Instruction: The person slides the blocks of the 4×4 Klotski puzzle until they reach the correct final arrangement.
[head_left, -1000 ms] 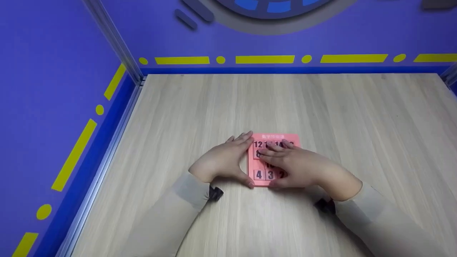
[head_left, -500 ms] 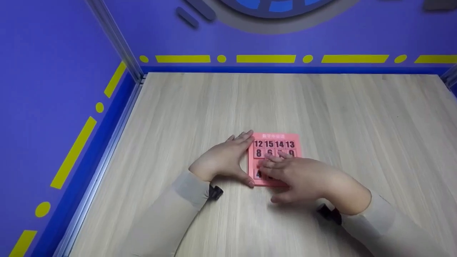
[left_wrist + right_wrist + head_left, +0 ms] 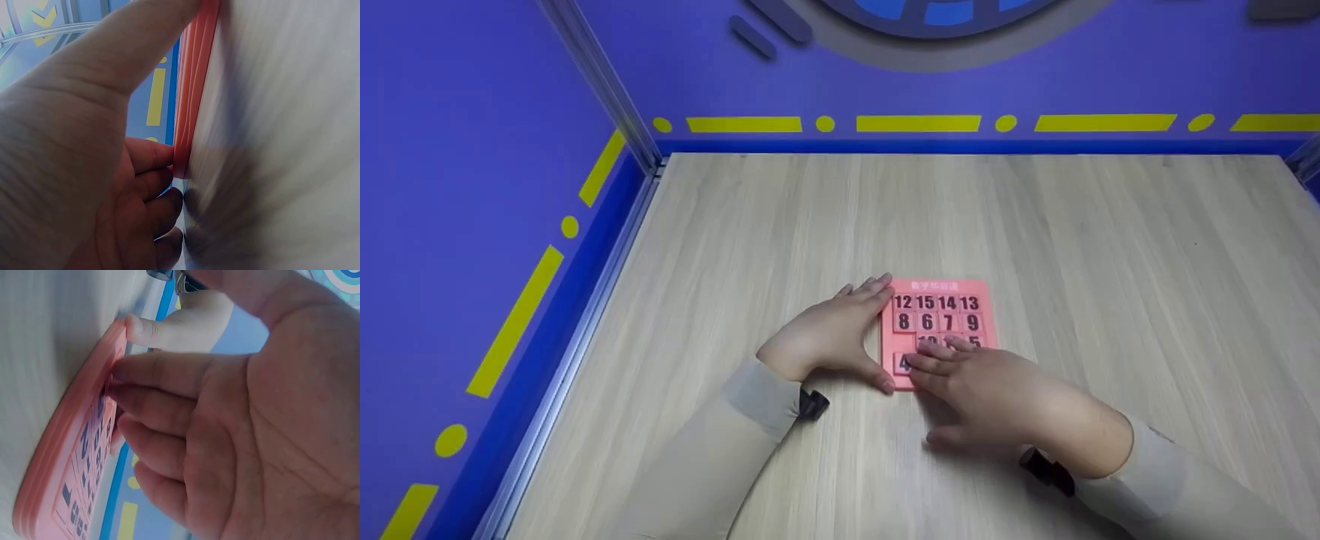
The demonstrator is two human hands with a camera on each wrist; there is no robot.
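A pink number slide puzzle [image 3: 937, 286] lies flat on the table, its tiles in rows. The top rows read 12, 15, 14, 13 and 8, 6, 7, 9. The third row has a gap at its left end. My left hand [image 3: 825, 337] is spread along the puzzle's left side, with thumb and index fingertip touching near the corners. My right hand [image 3: 1005, 401] lies over the lower right part, its fingertips on the tiles, one at the edge of tile 4 [image 3: 903, 364]. It hides most of the bottom row. In the right wrist view its fingers [image 3: 163, 408] are nearly straight.
The wood-grain table [image 3: 780, 225] extends around the puzzle. A blue wall [image 3: 960, 90] with yellow marks stands behind it. Another blue wall [image 3: 472, 187] and a metal rail [image 3: 555, 427] run along the left edge. A black strap piece sits at each wrist.
My right hand has slid toward me down the puzzle, uncovering the top two rows and part of the third. Its thumb has left the puzzle's near edge. My left hand stays in place.
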